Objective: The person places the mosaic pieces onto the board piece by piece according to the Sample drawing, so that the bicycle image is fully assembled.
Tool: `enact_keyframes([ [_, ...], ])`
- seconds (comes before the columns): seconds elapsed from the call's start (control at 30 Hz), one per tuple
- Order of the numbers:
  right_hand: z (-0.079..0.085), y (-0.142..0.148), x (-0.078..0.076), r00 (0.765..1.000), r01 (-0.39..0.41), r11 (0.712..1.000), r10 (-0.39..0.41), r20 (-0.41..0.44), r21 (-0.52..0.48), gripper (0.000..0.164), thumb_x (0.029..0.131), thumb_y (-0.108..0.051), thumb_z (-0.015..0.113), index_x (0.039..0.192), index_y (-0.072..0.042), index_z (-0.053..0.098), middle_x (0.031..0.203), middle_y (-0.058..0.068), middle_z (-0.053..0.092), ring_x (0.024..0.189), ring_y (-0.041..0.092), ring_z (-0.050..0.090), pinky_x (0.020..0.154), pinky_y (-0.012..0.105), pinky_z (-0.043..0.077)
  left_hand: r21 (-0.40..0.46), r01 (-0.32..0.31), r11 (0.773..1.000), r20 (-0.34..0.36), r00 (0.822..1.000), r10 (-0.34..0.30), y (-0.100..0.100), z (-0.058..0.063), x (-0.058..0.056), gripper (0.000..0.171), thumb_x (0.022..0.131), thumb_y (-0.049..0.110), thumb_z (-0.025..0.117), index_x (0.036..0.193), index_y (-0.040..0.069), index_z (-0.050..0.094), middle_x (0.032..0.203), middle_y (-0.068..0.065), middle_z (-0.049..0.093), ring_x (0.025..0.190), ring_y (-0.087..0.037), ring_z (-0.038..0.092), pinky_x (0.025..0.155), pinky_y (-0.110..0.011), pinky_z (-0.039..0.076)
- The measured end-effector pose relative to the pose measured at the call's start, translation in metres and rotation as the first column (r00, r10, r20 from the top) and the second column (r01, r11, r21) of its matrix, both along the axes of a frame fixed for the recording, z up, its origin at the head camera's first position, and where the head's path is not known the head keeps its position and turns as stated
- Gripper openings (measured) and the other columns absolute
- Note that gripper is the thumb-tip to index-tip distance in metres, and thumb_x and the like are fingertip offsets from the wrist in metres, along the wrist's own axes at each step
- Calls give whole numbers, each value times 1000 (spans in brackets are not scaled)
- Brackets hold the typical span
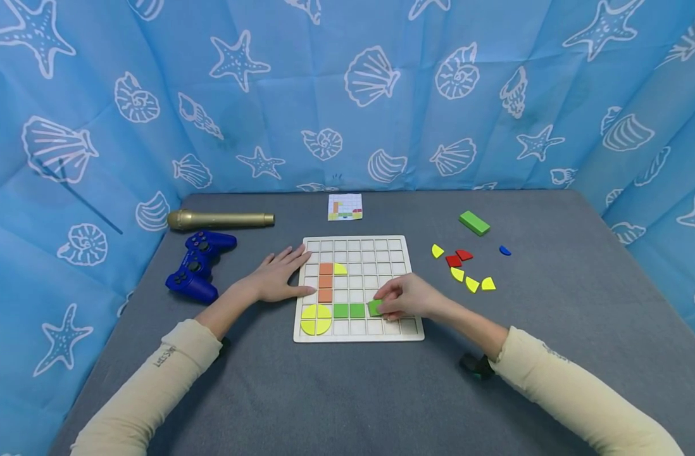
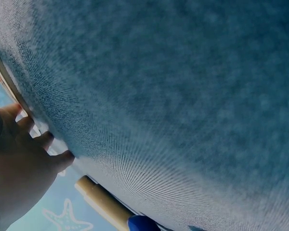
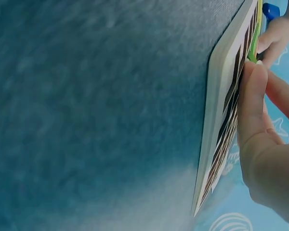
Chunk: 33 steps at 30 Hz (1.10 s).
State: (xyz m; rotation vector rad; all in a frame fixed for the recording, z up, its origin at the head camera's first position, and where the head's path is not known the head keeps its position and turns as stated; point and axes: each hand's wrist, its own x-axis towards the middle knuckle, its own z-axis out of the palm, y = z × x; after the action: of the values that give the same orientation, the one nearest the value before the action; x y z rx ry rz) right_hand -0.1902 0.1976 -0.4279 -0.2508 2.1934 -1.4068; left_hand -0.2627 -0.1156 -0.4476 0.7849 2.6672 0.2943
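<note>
A pale gridded board (image 1: 357, 246) lies on the grey table. My left hand (image 1: 279, 277) rests at its left edge with fingers spread and thumb tip on the rim. A green square tile (image 1: 375, 308) is pinched between the thumb and fingers of my right hand (image 1: 407, 297), over the lower right of the grid; in the right wrist view the green tile (image 3: 253, 45) shows at the fingertips. To its left, two green tiles (image 1: 349, 311) sit side by side. An orange column (image 1: 325, 283), a yellow quarter piece (image 1: 340, 269) and a yellow circle of quarter pieces (image 1: 316, 320) also lie in the grid.
Right of the board lie loose yellow pieces (image 1: 471, 284), red pieces (image 1: 453, 261), a blue piece (image 1: 504, 250) and a green block (image 1: 475, 223). A pattern card (image 1: 344, 207) is behind the board. At left are a gold microphone (image 1: 222, 220) and a blue game controller (image 1: 196, 269).
</note>
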Motion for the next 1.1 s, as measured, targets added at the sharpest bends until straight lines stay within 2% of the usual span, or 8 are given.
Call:
enact_keyframes([
  [0.33,0,-6,3,996,-7,997,14,-92,79,15,84,-3,72,96,5,68,69,8,65,63,16,64,60,31,55,10,5,1000,-2,1000,-5,-1,0,1,91,88,68,47,155,17,11,159,-4,4,144,-30,2,110,-57,4],
  [0.6,2,-7,3,993,1,994,12,-115,113,12,86,-6,71,94,1,71,72,6,65,64,16,62,60,31,55,5,3,1000,-6,1000,-3,0,0,1,92,88,68,47,155,18,10,159,-4,4,144,-30,2,110,-57,4],
  [0.73,2,-6,2,995,9,994,1,-102,105,13,88,-9,69,96,1,71,75,5,67,67,15,63,62,30,54,0,0,1000,-4,1000,0,0,1,1,92,88,69,47,155,18,10,159,-5,4,144,-30,3,110,-57,4],
  [0.97,6,5,0,1000,-4,999,4,0,47,22,93,-15,64,107,2,69,87,9,68,77,20,63,71,32,54,-5,0,1000,1,1000,0,0,1,2,92,87,69,46,155,18,10,159,-4,4,144,-30,2,110,-57,4],
  [1.1,8,14,0,1000,1,1000,-2,26,22,28,94,-16,62,114,3,66,95,10,68,83,22,64,76,34,54,4,-2,1000,5,1000,2,0,2,2,92,87,68,48,155,18,11,159,-5,4,144,-30,2,110,-57,4],
])
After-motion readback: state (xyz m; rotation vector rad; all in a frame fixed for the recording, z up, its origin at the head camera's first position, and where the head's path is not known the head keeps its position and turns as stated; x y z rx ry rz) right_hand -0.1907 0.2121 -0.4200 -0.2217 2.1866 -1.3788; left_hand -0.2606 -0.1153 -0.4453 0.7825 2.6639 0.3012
